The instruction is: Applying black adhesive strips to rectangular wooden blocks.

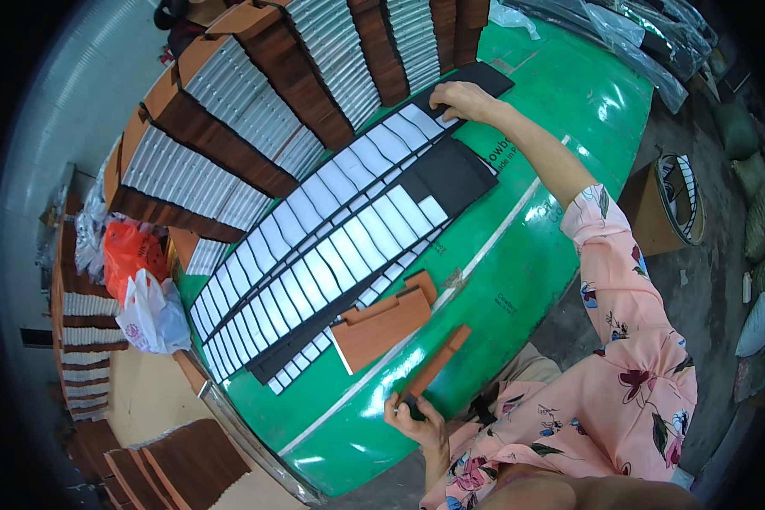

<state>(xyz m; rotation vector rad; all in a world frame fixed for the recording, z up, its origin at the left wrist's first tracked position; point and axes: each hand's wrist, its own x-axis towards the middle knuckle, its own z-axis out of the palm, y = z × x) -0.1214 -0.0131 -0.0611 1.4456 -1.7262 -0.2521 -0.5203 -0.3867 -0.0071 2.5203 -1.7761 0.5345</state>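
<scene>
I see right hand (463, 100) stretched far, fingers curled flat, pressing white tile (423, 119) onto black strip (450, 174), keeping row aligned. Left hand (418, 418) pinches small brown stack (438, 361) at table edge (331, 463), ready supply. Larger brown stack (382, 327) lies beside strips.

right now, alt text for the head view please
A person's right hand presses on a black strip at the far end of rows of white rectangular pieces on a green table, while the left hand grips a brown strip near the front edge.

Hands (418, 418) on green table (569, 110)
</scene>
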